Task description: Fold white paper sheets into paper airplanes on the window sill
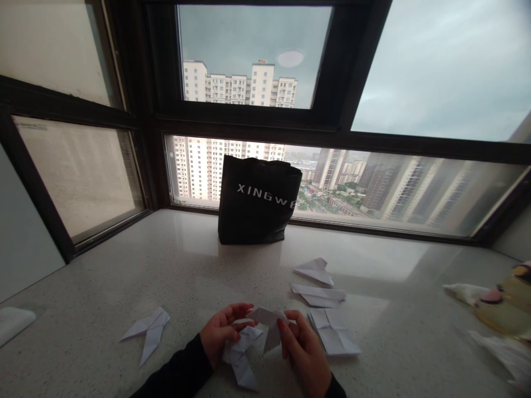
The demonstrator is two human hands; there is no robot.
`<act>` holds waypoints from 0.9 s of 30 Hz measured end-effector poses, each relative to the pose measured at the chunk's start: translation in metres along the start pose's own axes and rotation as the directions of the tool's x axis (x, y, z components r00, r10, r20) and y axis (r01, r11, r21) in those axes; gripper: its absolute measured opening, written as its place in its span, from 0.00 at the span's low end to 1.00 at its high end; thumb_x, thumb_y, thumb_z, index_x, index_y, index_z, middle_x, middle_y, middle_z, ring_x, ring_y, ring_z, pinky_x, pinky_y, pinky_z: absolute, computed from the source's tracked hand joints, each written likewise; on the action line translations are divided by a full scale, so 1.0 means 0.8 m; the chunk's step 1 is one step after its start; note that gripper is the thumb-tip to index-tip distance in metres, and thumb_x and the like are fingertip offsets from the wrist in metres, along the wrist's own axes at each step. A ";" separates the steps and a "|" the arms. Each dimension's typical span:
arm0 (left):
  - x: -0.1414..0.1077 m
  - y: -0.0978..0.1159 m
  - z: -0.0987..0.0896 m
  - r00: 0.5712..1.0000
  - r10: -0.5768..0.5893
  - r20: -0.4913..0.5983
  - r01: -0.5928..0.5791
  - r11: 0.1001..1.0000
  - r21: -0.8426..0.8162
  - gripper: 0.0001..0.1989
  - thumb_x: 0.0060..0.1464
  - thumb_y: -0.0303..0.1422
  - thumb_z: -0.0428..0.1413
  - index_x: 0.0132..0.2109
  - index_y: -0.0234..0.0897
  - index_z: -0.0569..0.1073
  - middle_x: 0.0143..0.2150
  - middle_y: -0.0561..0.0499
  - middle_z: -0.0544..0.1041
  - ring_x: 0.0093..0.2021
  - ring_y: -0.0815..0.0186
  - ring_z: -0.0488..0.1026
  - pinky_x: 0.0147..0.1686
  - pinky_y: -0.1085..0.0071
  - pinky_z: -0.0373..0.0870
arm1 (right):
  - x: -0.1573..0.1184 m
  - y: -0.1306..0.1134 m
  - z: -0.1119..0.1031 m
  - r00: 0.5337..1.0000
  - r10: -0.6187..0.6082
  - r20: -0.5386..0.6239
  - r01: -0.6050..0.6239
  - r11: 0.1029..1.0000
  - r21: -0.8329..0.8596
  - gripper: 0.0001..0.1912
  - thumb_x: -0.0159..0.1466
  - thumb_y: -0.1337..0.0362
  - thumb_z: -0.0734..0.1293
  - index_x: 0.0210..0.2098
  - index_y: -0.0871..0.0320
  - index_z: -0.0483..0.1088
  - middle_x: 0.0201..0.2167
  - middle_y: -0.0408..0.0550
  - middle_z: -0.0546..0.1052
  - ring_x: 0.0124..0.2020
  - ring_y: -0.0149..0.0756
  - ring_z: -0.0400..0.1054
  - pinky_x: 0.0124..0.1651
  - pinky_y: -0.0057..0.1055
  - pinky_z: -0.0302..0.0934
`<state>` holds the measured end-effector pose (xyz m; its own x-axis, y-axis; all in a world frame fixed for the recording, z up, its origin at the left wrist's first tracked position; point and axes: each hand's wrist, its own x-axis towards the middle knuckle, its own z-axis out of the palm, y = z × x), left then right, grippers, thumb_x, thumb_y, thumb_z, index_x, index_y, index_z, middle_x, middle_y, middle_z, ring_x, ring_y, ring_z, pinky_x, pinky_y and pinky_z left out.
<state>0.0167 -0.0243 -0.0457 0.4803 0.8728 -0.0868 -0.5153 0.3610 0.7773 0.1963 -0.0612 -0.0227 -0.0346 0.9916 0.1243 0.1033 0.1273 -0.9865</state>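
A white piece of folded paper (269, 320), bent at an angle, is pinched between the thumb and fingers of my right hand (305, 345). My left hand (224, 331) has its fingers curled around the left end of the same piece. Just below my left fingers is a second folded paper piece (244, 367); whether that hand also grips it I cannot tell. Another folded paper (151, 331), with two pointed arms, lies on the white speckled countertop (95, 293) to the left.
Right of my hands lie a stack of creased paper squares (336, 331), a folded strip (319, 296) and a pointed folded paper (315, 271). A black bag (259, 202) stands by the window. A yellowish object (506, 304) and a white object (14, 323) sit at opposite edges.
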 end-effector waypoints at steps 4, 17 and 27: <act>0.000 0.000 0.000 1.000 -0.005 0.025 0.005 1.000 0.004 0.28 0.25 0.16 0.48 0.39 0.38 0.71 0.41 0.49 0.71 0.43 0.59 0.68 0.45 0.62 0.55 | 0.002 0.004 -0.001 1.000 0.003 -0.012 -0.003 1.000 0.024 0.20 0.54 0.47 0.58 0.32 0.59 0.60 0.10 0.34 0.60 0.10 0.23 0.50 0.13 0.21 0.44; -0.001 0.004 0.001 1.000 0.009 -0.023 -0.008 0.998 0.058 0.30 0.22 0.17 0.45 0.38 0.38 0.71 0.39 0.50 0.72 0.44 0.59 0.66 0.44 0.64 0.56 | 0.002 0.006 -0.002 0.999 0.011 -0.052 -0.009 0.998 0.055 0.19 0.54 0.48 0.58 0.33 0.58 0.58 0.10 0.34 0.61 0.09 0.22 0.50 0.11 0.18 0.44; 0.001 0.009 -0.001 0.991 0.083 -0.104 -0.077 0.996 0.052 0.29 0.20 0.18 0.44 0.36 0.38 0.72 0.38 0.49 0.74 0.43 0.59 0.66 0.39 0.66 0.60 | 0.003 0.011 -0.003 0.999 -0.017 -0.037 0.019 0.999 0.041 0.18 0.56 0.50 0.58 0.34 0.59 0.58 0.10 0.34 0.62 0.09 0.21 0.50 0.12 0.18 0.44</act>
<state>0.0128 -0.0210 -0.0405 0.3598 0.9290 -0.0867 -0.5135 0.2747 0.8130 0.1996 -0.0579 -0.0311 0.0009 0.9894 0.1450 0.0623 0.1446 -0.9875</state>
